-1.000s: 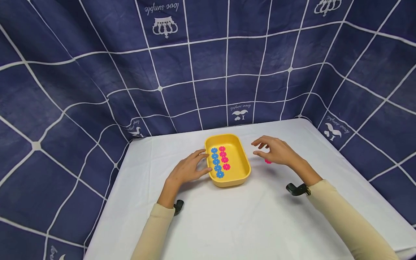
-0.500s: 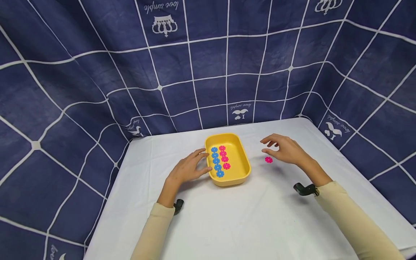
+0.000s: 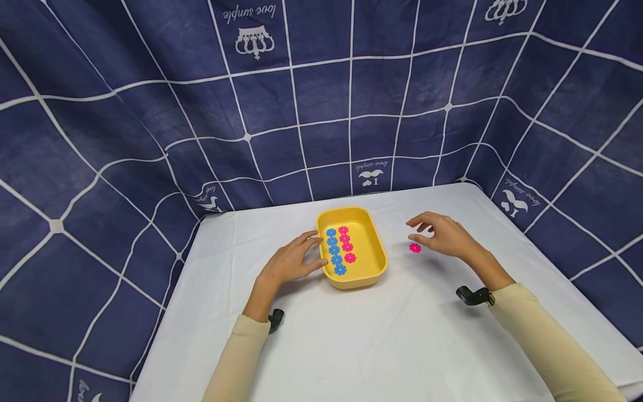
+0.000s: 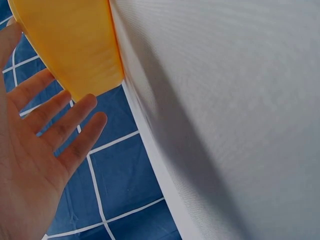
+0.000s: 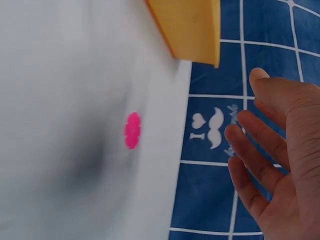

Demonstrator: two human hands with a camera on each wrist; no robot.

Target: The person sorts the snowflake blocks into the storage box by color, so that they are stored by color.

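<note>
from the head view, the left hand (image 3: 288, 262) rests flat on the white tabletop (image 3: 382, 335) with fingers straight, its fingertips touching the left wall of the yellow tray (image 3: 374, 268). inside the tray a column of blue flower discs (image 3: 335, 250) lies beside a column of pink flower discs (image 3: 346, 242). the right hand (image 3: 444, 234) hovers to the right of the tray, fingers loosely spread and holding nothing, just beside a single pink flower disc (image 3: 414, 248) lying on the tabletop

in the left wrist view, the left hand (image 4: 35, 150) shows fingers apart and straight against the yellow tray (image 4: 75, 45)

in the right wrist view, the right hand (image 5: 280, 165) is relaxed and empty above the tabletop, with the pink flower disc (image 5: 132, 130) flat on the cloth and apart from the tray (image 5: 190, 27)
</note>
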